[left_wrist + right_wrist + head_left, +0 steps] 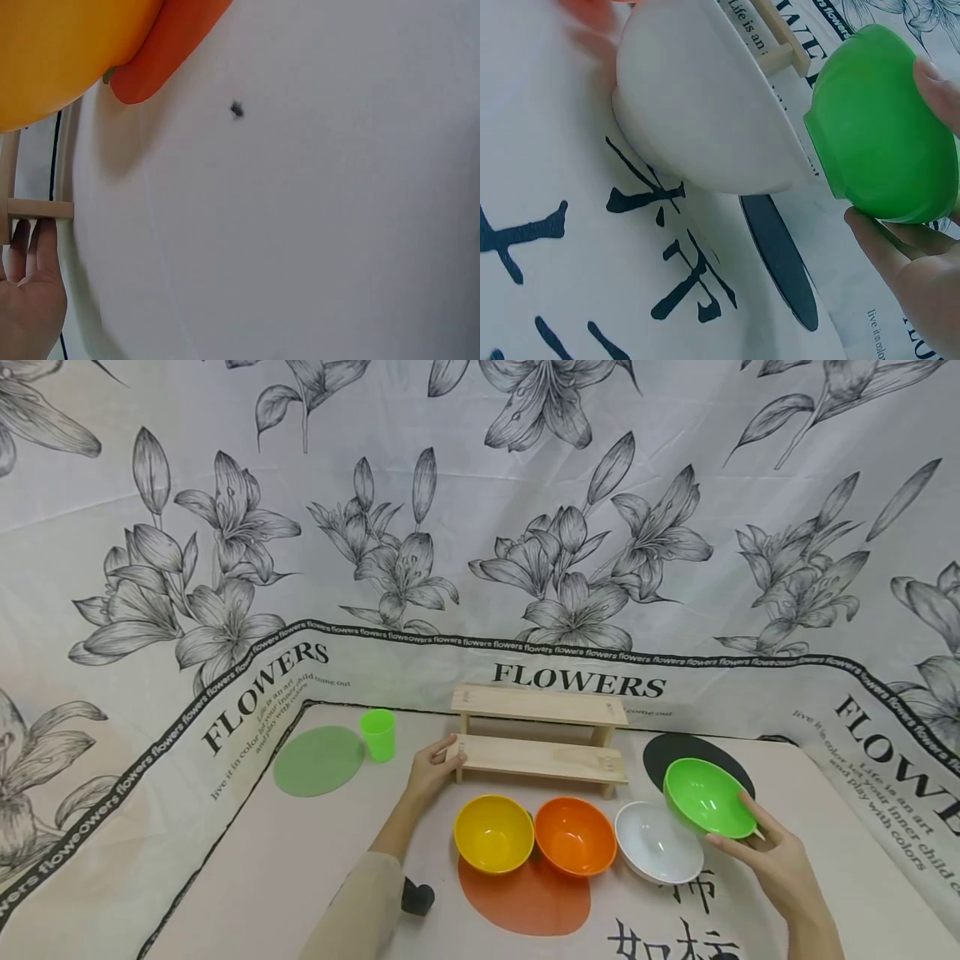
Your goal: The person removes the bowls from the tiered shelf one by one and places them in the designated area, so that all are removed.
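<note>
My left hand [435,770] is at the left end of a two-step wooden shelf [540,758], gripping the end of its lower step. In the left wrist view its fingers [46,244] meet the shelf's leg [41,208]. With my right hand [780,860] I hold a green bowl [708,797], tilted, thumb at its rim and fingers beneath. The bowl is raised beside a white bowl [660,843], overlapping its edge in the head view. An orange bowl [575,837] and a yellow bowl [494,833] continue the row to the left, in front of the shelf.
A green cup [378,735] stands at the back left beside a green round patch [318,762]. A black round patch [697,752] lies right of the shelf, and an orange-red one [525,902] under the bowls. Near my left forearm lies a small black object [417,897]. Flower-printed cloth [420,410] hangs behind.
</note>
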The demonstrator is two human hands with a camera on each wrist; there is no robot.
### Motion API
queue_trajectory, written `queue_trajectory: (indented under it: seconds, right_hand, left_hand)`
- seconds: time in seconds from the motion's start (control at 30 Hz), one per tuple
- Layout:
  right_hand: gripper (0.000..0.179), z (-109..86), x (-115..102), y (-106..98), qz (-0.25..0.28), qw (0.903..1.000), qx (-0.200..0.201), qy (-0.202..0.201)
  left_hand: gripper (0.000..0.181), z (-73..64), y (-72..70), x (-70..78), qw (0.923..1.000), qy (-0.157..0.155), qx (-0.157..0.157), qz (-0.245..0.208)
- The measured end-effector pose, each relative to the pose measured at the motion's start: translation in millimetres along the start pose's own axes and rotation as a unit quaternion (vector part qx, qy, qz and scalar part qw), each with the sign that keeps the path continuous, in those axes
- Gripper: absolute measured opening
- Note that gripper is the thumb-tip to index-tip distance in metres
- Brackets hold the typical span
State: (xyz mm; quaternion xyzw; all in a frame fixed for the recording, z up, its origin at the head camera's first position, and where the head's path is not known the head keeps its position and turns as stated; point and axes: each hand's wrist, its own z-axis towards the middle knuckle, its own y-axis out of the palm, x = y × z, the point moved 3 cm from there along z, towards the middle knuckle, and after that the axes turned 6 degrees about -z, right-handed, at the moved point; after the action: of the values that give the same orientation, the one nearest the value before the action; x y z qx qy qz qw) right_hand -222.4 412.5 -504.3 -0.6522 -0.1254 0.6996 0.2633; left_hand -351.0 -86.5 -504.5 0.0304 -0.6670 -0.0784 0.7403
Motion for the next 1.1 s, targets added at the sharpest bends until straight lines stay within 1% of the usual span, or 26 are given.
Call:
queue_trajectory:
  seconds: [0.03, 0.07, 0.1, 0.17, 0.23, 0.3, 0.33, 0.37, 0.4, 0.43, 0.63, 0.67, 0.83, 1.03, 1.1]
  right_hand:
    - [0.088, -3.2, -3, -2, 0.000, 1.0000, 0.002, 0.006]
    - [0.088, -7.2, -6, -3, -0.010, 0.9999, 0.002, 0.013]
    - [0.087, -11.1, -10, -5, -0.003, 0.9998, 0.007, 0.017]
    - [0.087, -20.6, -20, -8, -0.016, 0.9995, 0.011, 0.026]
    - [0.086, -29.4, -30, -10, -0.001, 0.9992, 0.012, 0.038]
    - [0.084, -36.7, -40, -10, -0.006, 0.9989, 0.015, 0.043]
    - [0.084, -40.0, -44, -10, -0.020, 0.9984, 0.012, 0.052]
    - [0.084, -41.9, -46, -10, -0.022, 0.9980, 0.012, 0.059]
    - [0.083, -43.5, -46, -10, -0.019, 0.9978, 0.012, 0.062]
    - [0.083, -44.8, -46, -11, -0.033, 0.9972, 0.013, 0.065]
    - [0.083, -49.9, -32, -13, -0.045, 0.9961, 0.019, 0.074]
    - [0.083, -50.5, -30, -13, -0.043, 0.9962, 0.017, 0.074]
    - [0.084, -52.5, -21, -15, -0.044, 0.9960, 0.009, 0.077]
    - [0.089, -51.6, -15, -15, -0.053, 0.9928, -0.003, 0.107]
    - [0.091, -51.8, -14, -14, -0.047, 0.9919, -0.007, 0.118]
  left_hand:
    - [0.052, 0.1, -0.3, 0.1, 1.0000, 0.000, 0.000, 0.002]
    - [0.052, 0.1, -0.6, 0.2, 1.0000, 0.000, 0.001, 0.005]
    - [0.052, 0.4, -1.0, 0.2, 1.0000, 0.001, 0.001, 0.009]
    - [0.052, 0.7, -0.8, 0.4, 0.9999, -0.001, 0.003, 0.011]
    - [0.052, 1.2, -0.5, 0.6, 0.9998, 0.000, 0.002, 0.018]
    - [0.052, 1.7, -0.4, 1.2, 0.9997, 0.001, 0.003, 0.024]
    - [0.052, 1.8, -0.3, 1.7, 0.9997, -0.001, 0.005, 0.022]
    - [0.052, 1.7, -0.3, 2.1, 0.9997, 0.001, 0.004, 0.025]
    - [0.052, 1.6, -0.5, 2.5, 0.9997, 0.004, 0.002, 0.026]
    - [0.052, 0.5, 0.0, 5.7, 0.9996, 0.005, -0.001, 0.027]
    - [0.051, -14.2, 5.2, 30.6, 0.9995, 0.005, -0.020, 0.021]
    - [0.051, -15.7, 5.7, 32.1, 0.9995, 0.006, -0.021, 0.021]
    - [0.050, -17.2, 6.4, 34.3, 0.9995, 0.007, -0.019, 0.025]
    - [0.050, -17.3, 6.2, 34.3, 0.9994, 0.009, -0.016, 0.028]
    - [0.051, -17.1, 6.2, 33.9, 0.9995, 0.009, -0.017, 0.027]
